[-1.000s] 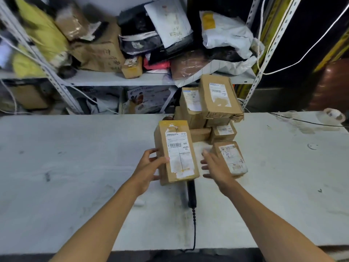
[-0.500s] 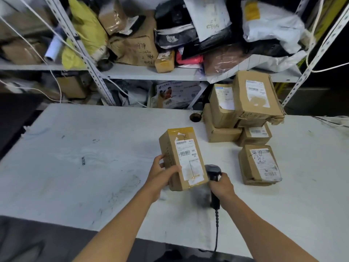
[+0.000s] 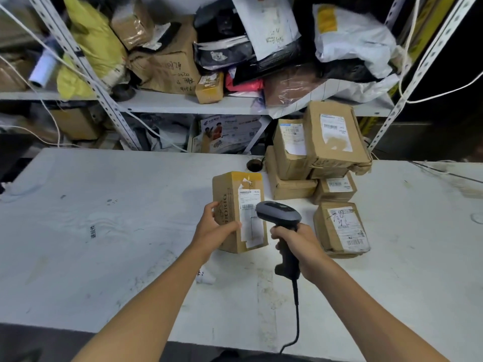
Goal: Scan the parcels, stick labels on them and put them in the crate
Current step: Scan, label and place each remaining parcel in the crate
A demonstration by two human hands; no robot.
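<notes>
My left hand (image 3: 213, 228) grips a tall brown cardboard parcel (image 3: 230, 199) by its left side and holds it upright over the white table (image 3: 104, 231). A white shipping label with a barcode faces me on its front. My right hand (image 3: 300, 246) grips the handle of a dark grey barcode scanner (image 3: 278, 212), whose head sits right in front of the label's barcode. The scanner's black cable (image 3: 296, 314) runs down over the table's near edge. No crate is in view.
A stack of labelled brown parcels (image 3: 321, 150) stands at the back right of the table. One more parcel (image 3: 341, 228) lies flat right of the scanner. Behind the table a metal shelf (image 3: 183, 103) is packed with bags and boxes. A small white scrap (image 3: 205, 276) lies near my left forearm.
My right hand took the scanner off the table and lifted it up to the parcel's label. My left hand kept hold of the parcel and turned it slightly.
</notes>
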